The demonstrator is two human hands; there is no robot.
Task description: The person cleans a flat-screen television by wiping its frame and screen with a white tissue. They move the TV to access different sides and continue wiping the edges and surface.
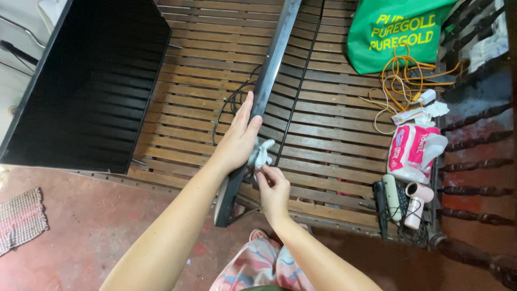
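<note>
A thin black flat panel (272,59) stands on its edge across a slatted wooden bench (334,140). My left hand (237,140) lies flat against the panel's left face and steadies it. My right hand (273,186) pinches a crumpled white tissue (262,153) and presses it against the panel's lower edge, just right of my left hand. A black cable (229,105) loops on the slats behind my left hand.
A large black flat screen (91,81) leans at the left. On the bench's right lie a green bag (396,29), orange cords (401,81), a pink tissue pack (412,151), remotes and a small pink dryer (417,202). A woven mat (21,218) lies on the red floor.
</note>
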